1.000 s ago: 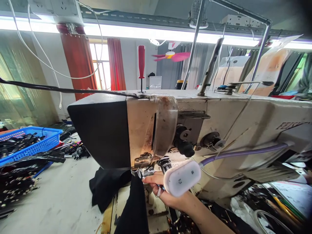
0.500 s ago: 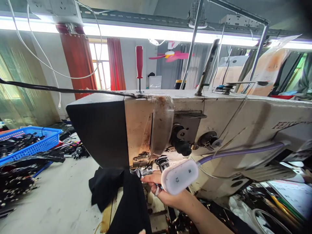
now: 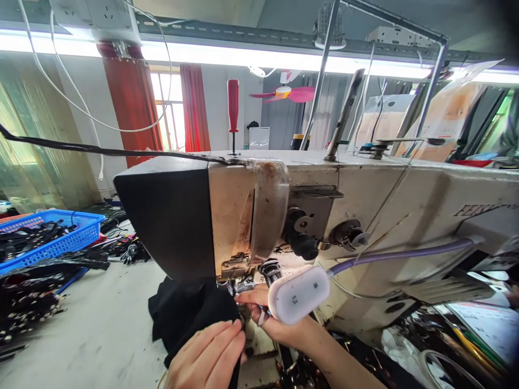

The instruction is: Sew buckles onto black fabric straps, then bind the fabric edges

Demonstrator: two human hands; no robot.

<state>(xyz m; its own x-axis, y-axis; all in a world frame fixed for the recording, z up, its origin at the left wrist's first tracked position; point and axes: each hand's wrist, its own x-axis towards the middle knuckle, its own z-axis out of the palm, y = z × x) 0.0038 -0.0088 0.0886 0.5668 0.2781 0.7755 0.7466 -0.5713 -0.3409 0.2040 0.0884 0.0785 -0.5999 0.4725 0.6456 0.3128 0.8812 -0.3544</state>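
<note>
A worn cream sewing machine fills the middle of the view. Black fabric lies bunched under its presser foot. My left hand rests on the fabric just in front of the foot, fingers nearly straight and together, thumb hidden. My right hand reaches in from the right, partly hidden behind a white lamp head on a purple gooseneck. Its fingers are pinched beside the presser foot, around a small white and blue thing I cannot make out.
A blue basket of dark parts and heaps of black straps lie on the table at left. A red-handled screwdriver stands on top of the machine. Clutter and papers sit at the lower right.
My left hand has come up from below the picture onto the black fabric, which was a hanging strip and is now bunched at the foot. My right hand has stayed put.
</note>
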